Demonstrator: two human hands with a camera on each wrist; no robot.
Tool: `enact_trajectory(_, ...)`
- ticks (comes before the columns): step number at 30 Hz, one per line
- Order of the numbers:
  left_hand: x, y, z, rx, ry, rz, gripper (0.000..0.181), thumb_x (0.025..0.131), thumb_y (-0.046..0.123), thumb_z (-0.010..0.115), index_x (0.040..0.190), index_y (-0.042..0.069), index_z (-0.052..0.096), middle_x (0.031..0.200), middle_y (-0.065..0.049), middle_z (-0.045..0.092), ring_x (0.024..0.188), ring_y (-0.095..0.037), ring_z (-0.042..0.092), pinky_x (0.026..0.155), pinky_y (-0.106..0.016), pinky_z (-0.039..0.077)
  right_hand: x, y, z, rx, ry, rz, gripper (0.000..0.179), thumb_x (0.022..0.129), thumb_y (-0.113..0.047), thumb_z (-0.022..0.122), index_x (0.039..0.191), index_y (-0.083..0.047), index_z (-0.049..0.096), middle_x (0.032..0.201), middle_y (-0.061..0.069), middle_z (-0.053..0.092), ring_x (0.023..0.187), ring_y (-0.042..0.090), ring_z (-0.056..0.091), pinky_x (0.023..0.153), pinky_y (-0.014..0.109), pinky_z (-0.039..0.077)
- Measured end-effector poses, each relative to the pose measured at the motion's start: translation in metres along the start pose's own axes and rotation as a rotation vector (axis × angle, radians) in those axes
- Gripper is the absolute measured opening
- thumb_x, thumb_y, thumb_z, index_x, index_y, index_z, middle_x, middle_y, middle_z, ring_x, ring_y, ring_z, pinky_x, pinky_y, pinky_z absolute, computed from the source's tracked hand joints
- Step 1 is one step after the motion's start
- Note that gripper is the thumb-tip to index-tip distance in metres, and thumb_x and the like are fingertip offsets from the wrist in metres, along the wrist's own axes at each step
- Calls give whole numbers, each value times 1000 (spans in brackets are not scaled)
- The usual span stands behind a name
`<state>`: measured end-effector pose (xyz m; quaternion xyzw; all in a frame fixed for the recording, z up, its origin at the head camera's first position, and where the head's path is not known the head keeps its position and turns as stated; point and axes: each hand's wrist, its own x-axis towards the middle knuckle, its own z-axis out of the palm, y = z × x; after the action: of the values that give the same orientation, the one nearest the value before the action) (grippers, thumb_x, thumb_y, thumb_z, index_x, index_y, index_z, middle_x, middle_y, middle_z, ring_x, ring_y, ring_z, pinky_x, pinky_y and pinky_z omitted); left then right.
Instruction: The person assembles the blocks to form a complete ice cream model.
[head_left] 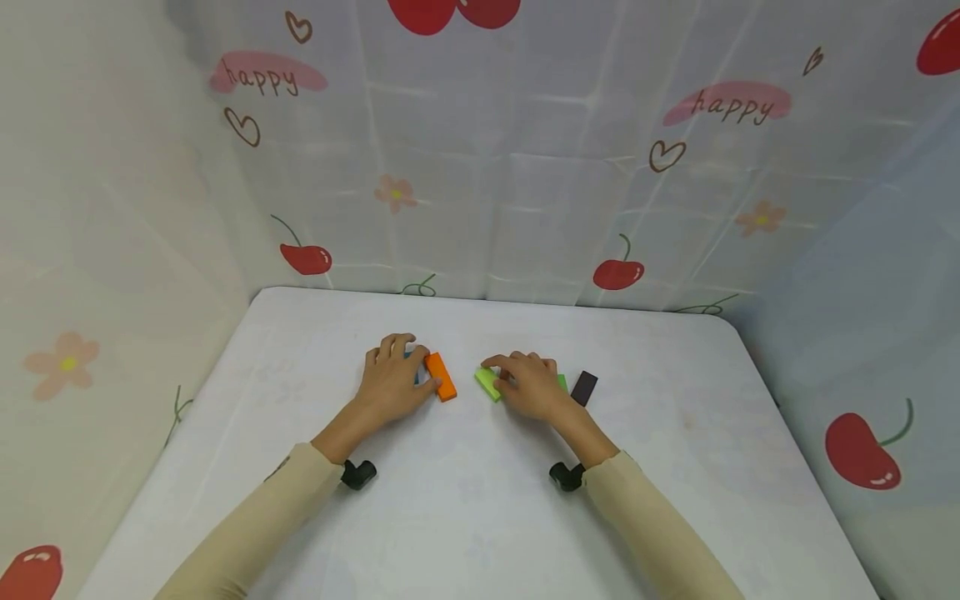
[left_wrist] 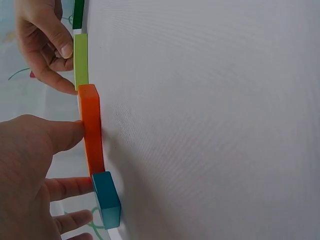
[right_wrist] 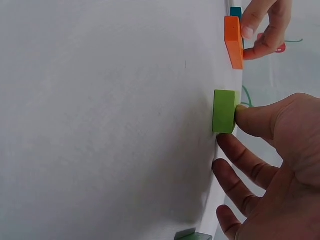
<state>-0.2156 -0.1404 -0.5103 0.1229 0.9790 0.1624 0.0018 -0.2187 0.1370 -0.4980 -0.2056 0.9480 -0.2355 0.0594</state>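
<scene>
My left hand (head_left: 392, 383) has its thumb and index finger at an orange block (head_left: 442, 379), pinching it on the table. Under and beside that hand, a blue block (left_wrist: 107, 200) is mostly hidden in the head view; the left wrist view shows it next to the orange one. A short gap to the right, my right hand (head_left: 531, 387) pinches a lime green block (right_wrist: 224, 111) between thumb and index finger. The other fingers of both hands are loosely spread. Past the right hand lie a darker green block (head_left: 562, 382), partly covered, and a black block (head_left: 583, 388).
A white cloth covers the table (head_left: 465, 517). Its far edge meets a hanging curtain (head_left: 495, 167) printed with cherries, hearts and flowers, and more curtain hangs at both sides. Black wrist devices (head_left: 358, 475) sit at the sleeve cuffs.
</scene>
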Motion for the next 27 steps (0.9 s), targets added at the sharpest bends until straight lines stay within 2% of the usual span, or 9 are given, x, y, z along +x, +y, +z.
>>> enact_trajectory(9,-3,7,-3,34,-20,42,54,100,50,71,143,17,66,162,-16,42,153,-41,32,124,-67,26,-3,5,1,1,8,17,36,107,-21,66,141,-32,68,111,1,69,106,28,56,102,59,32)
enact_trajectory(14,-5,9,-2,33,-40,63,54,99,52,72,142,20,67,163,-14,41,150,-41,33,122,-66,26,-6,6,-1,-2,9,16,36,106,-20,68,140,-33,70,112,1,70,107,28,56,105,63,30)
enact_trajectory(19,-11,13,-2,37,-51,89,54,98,52,73,141,20,68,159,-13,45,147,-40,35,118,-65,27,-8,7,-3,-4,-15,31,37,106,-21,68,139,-37,71,113,0,70,110,28,55,110,65,27)
enact_trajectory(27,-20,24,-3,52,-78,121,53,98,52,74,141,22,68,154,-10,50,142,-36,40,114,-58,30,-11,6,-9,9,-59,28,41,105,-17,68,141,-37,70,115,1,69,111,27,55,109,65,28)
